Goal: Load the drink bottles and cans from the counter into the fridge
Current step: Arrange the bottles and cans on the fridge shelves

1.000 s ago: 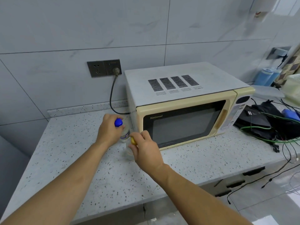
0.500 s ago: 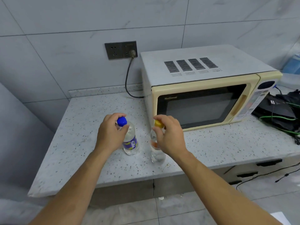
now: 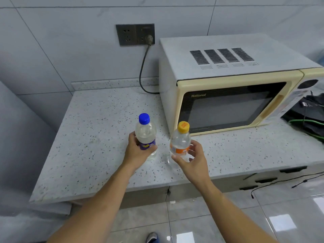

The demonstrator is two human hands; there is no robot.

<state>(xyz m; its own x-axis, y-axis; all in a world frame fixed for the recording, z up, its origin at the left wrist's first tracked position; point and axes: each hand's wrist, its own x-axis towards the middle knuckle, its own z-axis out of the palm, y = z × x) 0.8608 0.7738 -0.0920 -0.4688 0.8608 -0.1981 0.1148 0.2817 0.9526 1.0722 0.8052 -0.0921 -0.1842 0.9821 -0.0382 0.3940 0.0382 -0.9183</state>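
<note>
Speckled counter (image 3: 91,137) beneath me: my left hand (image 3: 135,153) wraps the blue-capped bottle (image 3: 145,135), my right hand (image 3: 192,160) curls round the yellow-capped bottle (image 3: 180,142), both seemingly lifted clear beside the microwave (image 3: 236,85).

There were two clear plastic drink bottles at the centre of the frame: one blue-capped bottle with a dark blue label (image 3: 145,134) and one orange-capped bottle with an orange label (image 3: 180,141). One cream and grey microwave (image 3: 236,81) stood at right. One dark double wall socket (image 3: 135,34) sat at upper centre. Two bare hands showed, one left hand (image 3: 135,153) and one right hand (image 3: 194,160).
</note>
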